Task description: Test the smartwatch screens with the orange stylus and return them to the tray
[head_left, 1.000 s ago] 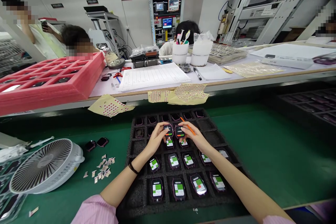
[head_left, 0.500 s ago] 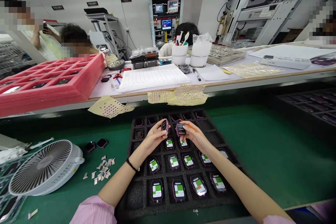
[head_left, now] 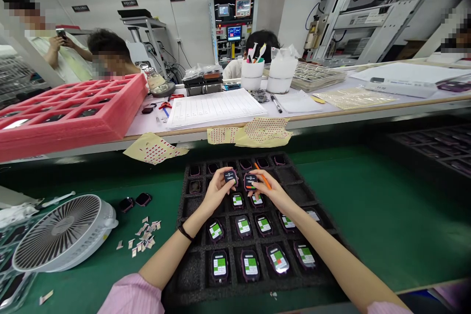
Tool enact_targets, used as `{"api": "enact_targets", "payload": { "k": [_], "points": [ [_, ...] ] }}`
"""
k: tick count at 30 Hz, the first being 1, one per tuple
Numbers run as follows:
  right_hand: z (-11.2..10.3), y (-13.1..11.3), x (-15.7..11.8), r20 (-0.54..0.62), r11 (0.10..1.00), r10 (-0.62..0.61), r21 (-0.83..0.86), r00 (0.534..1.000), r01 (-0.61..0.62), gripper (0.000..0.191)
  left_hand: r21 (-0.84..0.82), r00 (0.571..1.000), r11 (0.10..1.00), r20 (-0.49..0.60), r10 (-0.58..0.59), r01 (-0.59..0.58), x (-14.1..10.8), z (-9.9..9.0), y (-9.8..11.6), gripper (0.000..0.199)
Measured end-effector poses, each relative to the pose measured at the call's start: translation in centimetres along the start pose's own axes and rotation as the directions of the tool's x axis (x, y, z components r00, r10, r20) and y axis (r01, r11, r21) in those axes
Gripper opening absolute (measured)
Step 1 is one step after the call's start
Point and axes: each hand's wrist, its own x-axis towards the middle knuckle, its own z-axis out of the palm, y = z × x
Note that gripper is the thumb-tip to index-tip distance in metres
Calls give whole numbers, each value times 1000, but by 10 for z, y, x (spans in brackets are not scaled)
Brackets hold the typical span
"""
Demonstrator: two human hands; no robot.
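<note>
On a green work mat (head_left: 368, 216), a black foam tray (head_left: 187, 274) sits directly before the person, its cells laid out in rows. The left hand (head_left: 219, 192) is curled closed, its fingers pinching a small smartwatch (head_left: 230, 177) with a dark screen, held just above the tray. The right hand (head_left: 272, 190) grips a second smartwatch (head_left: 250, 181), its screen lit, and pinches an orange stylus (head_left: 263, 179) against it. The two watches are close together but not touching.

As far as the pictures show, the nearer rows hold watches (head_left: 220, 265) with green-and-white screens. The farthest rows hold dark watches (head_left: 195, 170) with no such display, so those are left, though the hands hide some cells. A few cells near the hands look bare.

Left of the tray, two more watches (head_left: 135, 201) lie on the mat beside scattered paper scraps (head_left: 142, 235) and a white fan (head_left: 61, 233).
</note>
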Motion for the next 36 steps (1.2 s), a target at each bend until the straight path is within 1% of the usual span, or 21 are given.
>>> {"api": "enact_targets", "payload": {
  "k": [5, 10, 14, 18, 21, 24, 29, 32, 36],
  "points": [
    [1, 1, 0, 30, 999, -24, -21, 999, 24, 40, -27, 1000, 1000, -10, -12, 12, 0, 0, 2, 40],
    [1, 1, 0, 28, 999, -27, -33, 999, 28, 40, 3, 1000, 1000, -8, -5, 5, 0, -1, 0, 40],
    [1, -2, -1, -24, 999, -5, -48, 1000, 3, 34, 34, 1000, 999, 2, 21, -21, 0, -1, -1, 41],
    [2, -7, -3, -87, 997, -6, -77, 996, -1, 30, 17, 1000, 1000, -4, -1, 2, 0, -1, 0, 36],
    [3, -8, -3, -109, 996, -6, -85, 994, -3, 30, 13, 1000, 1000, -8, 1, -1, 1, -2, 0, 38],
    [3, -7, -3, -91, 998, -6, -65, 996, 0, 31, 18, 1000, 1000, 3, 17, -17, 2, -1, -3, 44],
    [1, 1, 0, -11, 999, -36, -38, 999, 36, 43, 46, 1000, 999, 16, 10, -11, 2, -1, -7, 52],
    [0, 5, 1, 9, 998, -36, -46, 999, 36, 43, 72, 1000, 997, 3, 12, -12, 2, -1, -7, 50],
    [0, 3, 1, -33, 998, -23, -59, 999, 21, 37, 99, 1000, 995, 2, -8, 8, 3, -3, -4, 41]
  ]
}}
